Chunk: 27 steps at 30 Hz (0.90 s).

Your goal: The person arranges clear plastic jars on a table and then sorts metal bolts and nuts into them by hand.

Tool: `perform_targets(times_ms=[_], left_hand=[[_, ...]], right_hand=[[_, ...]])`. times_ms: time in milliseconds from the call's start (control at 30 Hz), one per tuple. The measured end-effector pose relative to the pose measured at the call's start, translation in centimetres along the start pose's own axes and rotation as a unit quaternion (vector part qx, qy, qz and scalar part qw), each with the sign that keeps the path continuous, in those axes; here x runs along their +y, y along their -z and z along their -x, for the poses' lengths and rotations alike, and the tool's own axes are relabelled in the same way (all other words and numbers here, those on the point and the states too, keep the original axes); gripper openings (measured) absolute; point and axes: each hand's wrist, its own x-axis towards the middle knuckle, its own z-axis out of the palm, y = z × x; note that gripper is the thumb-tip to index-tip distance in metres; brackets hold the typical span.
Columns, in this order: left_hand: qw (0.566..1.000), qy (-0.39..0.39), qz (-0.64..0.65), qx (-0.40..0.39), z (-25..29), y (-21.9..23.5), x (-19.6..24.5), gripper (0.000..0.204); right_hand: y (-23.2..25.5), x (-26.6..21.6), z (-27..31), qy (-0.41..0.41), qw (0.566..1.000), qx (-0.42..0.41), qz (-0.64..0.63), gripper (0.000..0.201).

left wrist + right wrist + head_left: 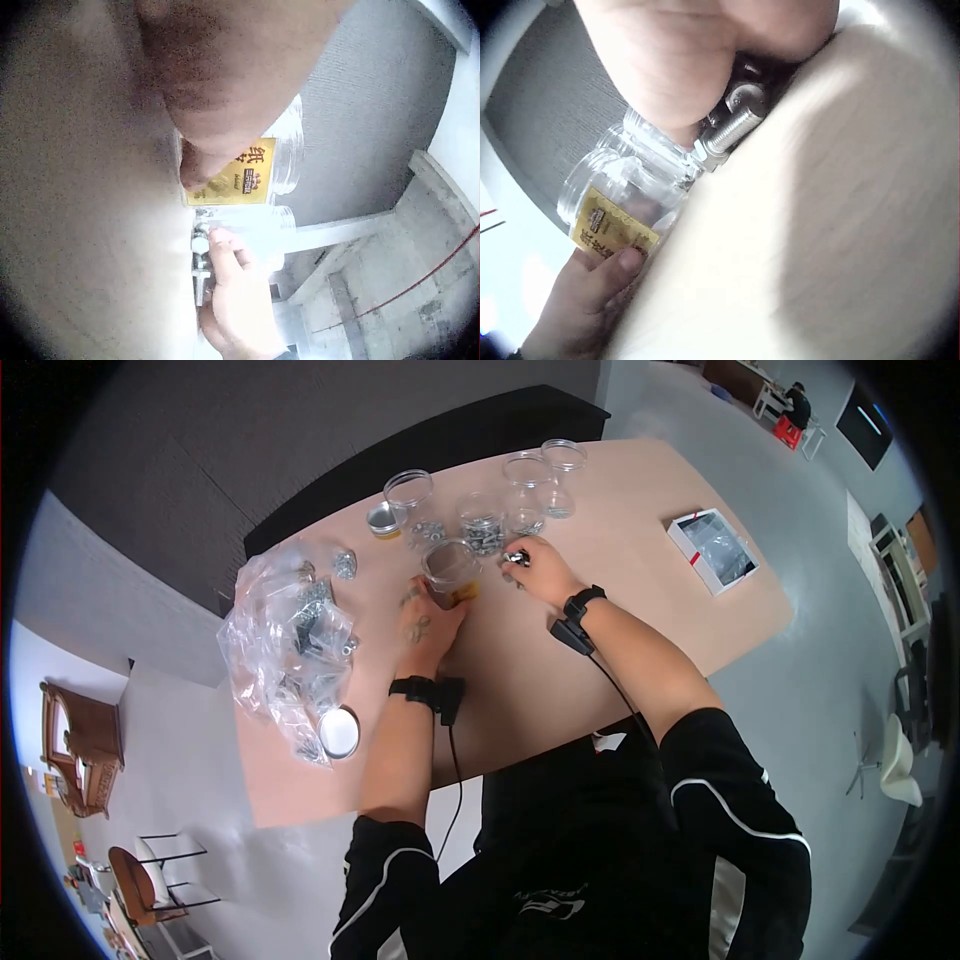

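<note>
My left hand (428, 625) grips a clear plastic jar (450, 563) by its side, and the jar stands upright and unlidded. A yellow label (232, 180) wraps the jar, with the thumb lying across it in the right wrist view. To the right of the jar, my right hand (545, 572) holds several metal bolts (735, 131) low over the tabletop, its fingers curled round them. One threaded shank pokes out below the palm in the right wrist view. Just behind both hands is a jar of bolts (484, 538).
More open jars with hardware (428, 532) line the table's far side, beside a silver-lidded tin (382, 520). Plastic bags of hardware (290, 630) cover the left, with a round lid (339, 733) near them. A white box (713, 550) lies at the right.
</note>
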Motion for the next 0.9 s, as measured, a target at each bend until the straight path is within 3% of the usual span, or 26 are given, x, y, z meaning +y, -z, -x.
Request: perform_targets(times_ms=[67, 133, 233, 367, 433, 667, 900], left_hand=[[1.000, -0.005, -0.005, 0.007, -0.2, -0.1, 0.0, 0.073], [1.000, -0.002, -0.011, 0.005, 0.1, -0.1, 0.2, 0.075], [0.999, 0.025, -0.012, -0.020, -0.1, 0.1, 0.6, 0.076], [1.000, 0.007, -0.014, -0.017, -0.1, -0.2, -0.1, 0.077], [0.999, -0.024, -0.020, 0.009, -0.2, -0.5, -0.5, 0.080], [1.000, -0.013, -0.005, -0.014, 0.0, 0.3, 0.0, 0.078], [1.000, 0.004, -0.004, -0.014, 0.1, 0.6, 0.2, 0.079]], right_hand=[[0.4, -1.2, 0.3, -0.041, 0.998, -0.019, -0.039, 0.037], [0.8, -1.6, 1.1, 0.013, 0.998, 0.003, 0.058, 0.047], [1.0, -0.3, 1.0, 0.005, 0.999, -0.002, 0.038, 0.056], [1.9, -1.5, 1.9, 0.010, 0.998, -0.001, 0.066, 0.059], [2.5, -3.3, 2.7, -0.041, 0.998, -0.029, 0.024, 0.061], [3.0, -2.3, 3.5, -0.009, 0.999, -0.014, 0.036, 0.063], [4.7, -2.8, 5.6, -0.049, 0.998, -0.033, 0.019, 0.068]])
